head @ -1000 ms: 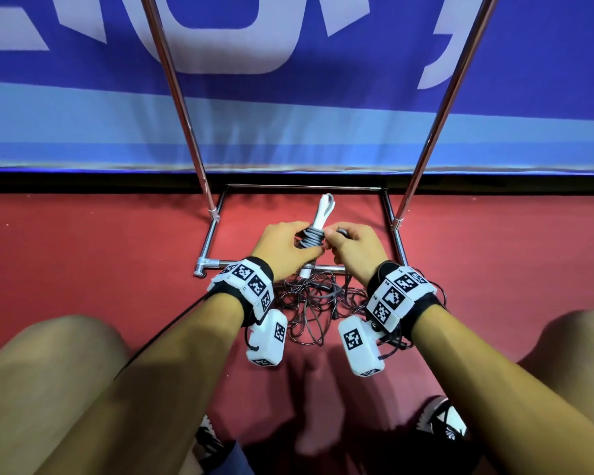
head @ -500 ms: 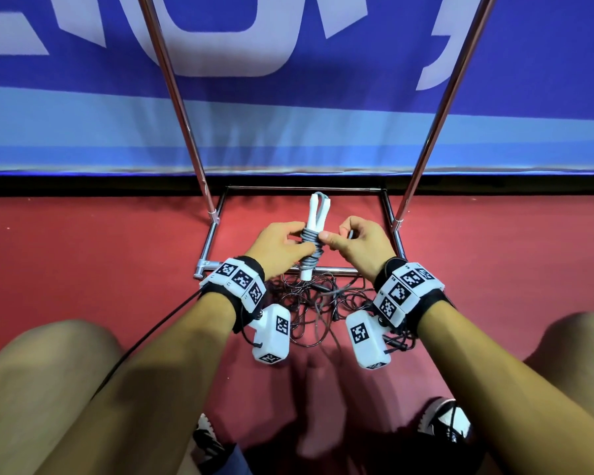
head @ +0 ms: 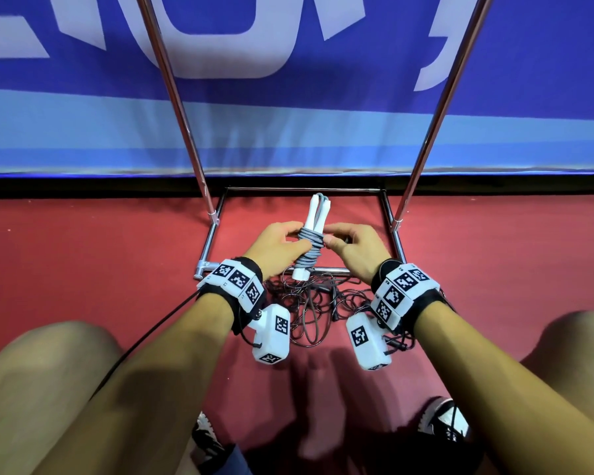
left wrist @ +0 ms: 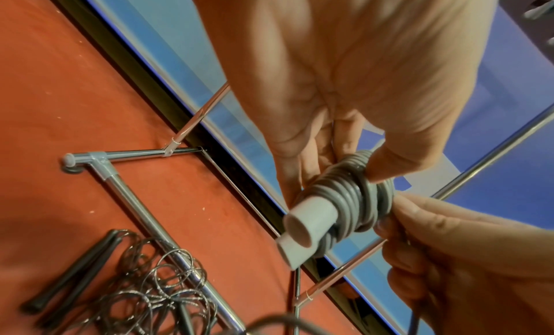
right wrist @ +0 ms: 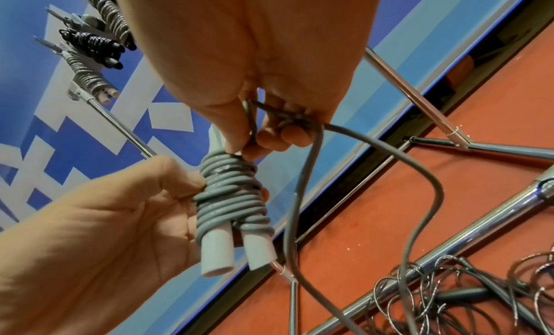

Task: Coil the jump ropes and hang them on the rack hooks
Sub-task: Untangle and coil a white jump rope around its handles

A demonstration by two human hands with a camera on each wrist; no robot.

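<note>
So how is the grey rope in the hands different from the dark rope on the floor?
The grey rope is wound tightly around its two white handles; the dark rope lies in loose tangled loops. The grey rope is held up by the left hand and the right hand; the dark rope rests on the red floor across the rack's base bar. Neither hangs on a hook yet.

Grey cord (right wrist: 230, 193) on white handles (right wrist: 237, 252); red floor (head: 83, 255)

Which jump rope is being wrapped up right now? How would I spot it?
Find the shiny metal rack standing on the red floor. Just above its base, the left hand and right hand hold the gray rope, wound tightly round two white handles, unlike the loose dark tangle below.
</note>
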